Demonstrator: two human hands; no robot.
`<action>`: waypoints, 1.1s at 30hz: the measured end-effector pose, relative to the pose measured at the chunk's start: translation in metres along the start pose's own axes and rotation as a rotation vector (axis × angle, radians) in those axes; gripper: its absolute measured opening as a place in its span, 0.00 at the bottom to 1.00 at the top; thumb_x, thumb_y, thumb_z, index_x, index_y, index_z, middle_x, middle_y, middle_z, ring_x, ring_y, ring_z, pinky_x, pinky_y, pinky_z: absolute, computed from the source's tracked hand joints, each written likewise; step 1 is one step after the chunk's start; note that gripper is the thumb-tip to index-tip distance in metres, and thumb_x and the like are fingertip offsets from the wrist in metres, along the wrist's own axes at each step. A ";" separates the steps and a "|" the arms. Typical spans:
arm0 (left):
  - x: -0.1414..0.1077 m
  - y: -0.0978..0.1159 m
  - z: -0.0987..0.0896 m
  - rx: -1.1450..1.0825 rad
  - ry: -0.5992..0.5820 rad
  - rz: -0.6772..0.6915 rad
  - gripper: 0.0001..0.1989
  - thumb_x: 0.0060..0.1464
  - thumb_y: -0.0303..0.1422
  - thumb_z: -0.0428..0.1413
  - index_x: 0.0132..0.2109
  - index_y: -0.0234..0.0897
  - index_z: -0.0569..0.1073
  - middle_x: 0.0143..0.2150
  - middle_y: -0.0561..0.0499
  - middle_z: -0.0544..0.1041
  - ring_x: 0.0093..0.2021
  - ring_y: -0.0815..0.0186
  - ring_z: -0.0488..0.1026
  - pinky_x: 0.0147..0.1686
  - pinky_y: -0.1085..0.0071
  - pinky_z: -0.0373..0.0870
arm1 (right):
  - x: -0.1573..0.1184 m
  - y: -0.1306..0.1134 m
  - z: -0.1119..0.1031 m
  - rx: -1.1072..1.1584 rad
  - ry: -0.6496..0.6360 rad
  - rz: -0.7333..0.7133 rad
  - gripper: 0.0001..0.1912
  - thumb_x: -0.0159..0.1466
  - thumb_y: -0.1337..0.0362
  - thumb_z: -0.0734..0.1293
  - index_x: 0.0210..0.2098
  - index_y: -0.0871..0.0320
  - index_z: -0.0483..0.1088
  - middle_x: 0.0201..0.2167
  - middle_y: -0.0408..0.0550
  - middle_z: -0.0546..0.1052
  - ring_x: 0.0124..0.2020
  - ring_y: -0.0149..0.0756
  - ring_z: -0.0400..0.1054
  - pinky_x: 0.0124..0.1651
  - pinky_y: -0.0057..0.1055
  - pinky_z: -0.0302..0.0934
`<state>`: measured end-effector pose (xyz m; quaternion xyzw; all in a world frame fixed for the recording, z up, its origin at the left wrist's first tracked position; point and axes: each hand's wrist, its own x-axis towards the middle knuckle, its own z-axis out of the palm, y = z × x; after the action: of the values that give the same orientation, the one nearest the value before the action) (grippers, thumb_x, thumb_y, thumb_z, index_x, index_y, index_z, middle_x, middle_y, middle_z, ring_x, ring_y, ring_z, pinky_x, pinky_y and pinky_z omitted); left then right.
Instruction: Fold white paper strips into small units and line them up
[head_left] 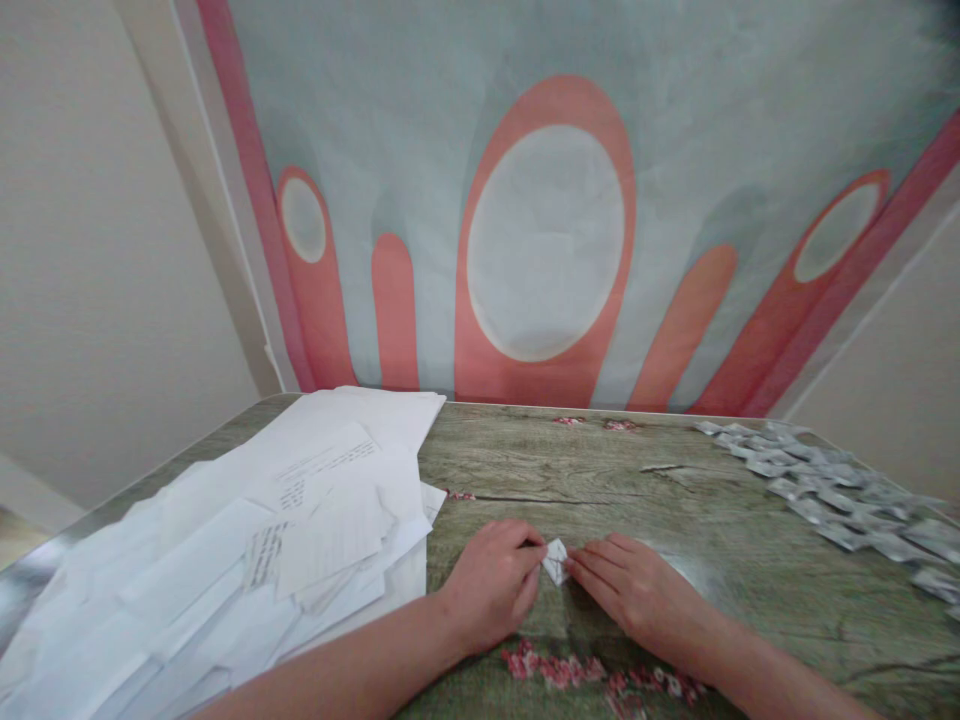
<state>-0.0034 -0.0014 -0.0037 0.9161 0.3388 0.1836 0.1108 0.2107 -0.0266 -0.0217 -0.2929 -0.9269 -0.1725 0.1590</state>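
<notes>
Low in the middle of the frame, both hands meet over a small folded paper (556,561) that lies on the table (675,500). The left hand (491,580) comes in from the lower left and pinches the paper's left side, its grip narrow, fingertips closed on the edge. The right hand (634,590) comes in from the lower right and presses the paper's right corner with its fingertips, fingers stretched flat and close together. The paper sits directly between the two grips, equally near both; its long axis cannot be told. A loose pile of white sheets (262,540) fills the lower left, and a row of small folded pieces (832,490) runs along the right.
</notes>
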 end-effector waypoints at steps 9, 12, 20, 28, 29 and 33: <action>0.001 -0.001 -0.001 -0.007 -0.004 0.006 0.11 0.55 0.26 0.48 0.43 0.37 0.72 0.41 0.49 0.72 0.43 0.63 0.66 0.44 0.67 0.62 | 0.001 0.003 -0.001 0.090 0.070 0.041 0.14 0.66 0.70 0.55 0.43 0.61 0.70 0.35 0.53 0.77 0.35 0.37 0.69 0.39 0.36 0.63; 0.001 -0.001 -0.002 -0.016 -0.009 0.015 0.11 0.55 0.25 0.48 0.43 0.37 0.72 0.41 0.49 0.72 0.43 0.63 0.66 0.45 0.67 0.62 | 0.000 0.005 0.003 0.209 0.074 0.169 0.12 0.66 0.68 0.56 0.42 0.59 0.70 0.33 0.50 0.76 0.34 0.36 0.69 0.38 0.34 0.63; 0.000 -0.001 -0.002 -0.060 -0.044 0.091 0.12 0.55 0.25 0.50 0.45 0.39 0.72 0.43 0.51 0.72 0.43 0.65 0.66 0.46 0.69 0.61 | 0.006 0.002 0.001 0.594 -0.015 0.436 0.11 0.63 0.67 0.61 0.45 0.55 0.68 0.39 0.49 0.71 0.41 0.37 0.65 0.43 0.33 0.62; 0.000 0.000 -0.003 -0.070 -0.024 0.037 0.10 0.56 0.27 0.50 0.43 0.39 0.73 0.41 0.51 0.72 0.42 0.65 0.66 0.45 0.69 0.61 | 0.009 0.000 -0.009 0.805 -0.097 0.558 0.06 0.61 0.69 0.61 0.37 0.55 0.67 0.36 0.46 0.68 0.37 0.34 0.64 0.40 0.30 0.60; 0.000 0.000 -0.002 -0.071 -0.023 0.033 0.10 0.56 0.27 0.50 0.43 0.40 0.73 0.41 0.51 0.72 0.42 0.65 0.67 0.44 0.69 0.61 | 0.008 0.000 -0.009 0.818 -0.105 0.572 0.05 0.60 0.69 0.62 0.37 0.56 0.66 0.36 0.45 0.68 0.36 0.34 0.64 0.38 0.29 0.59; 0.000 -0.001 0.000 -0.075 -0.016 0.019 0.10 0.56 0.28 0.50 0.43 0.40 0.73 0.40 0.51 0.72 0.42 0.65 0.66 0.44 0.69 0.61 | 0.006 -0.001 -0.006 0.835 -0.101 0.629 0.04 0.59 0.69 0.63 0.35 0.56 0.65 0.32 0.43 0.67 0.32 0.32 0.62 0.35 0.28 0.58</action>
<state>-0.0042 -0.0005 -0.0036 0.9159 0.3222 0.1898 0.1463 0.2068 -0.0272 -0.0147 -0.4766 -0.7905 0.2822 0.2613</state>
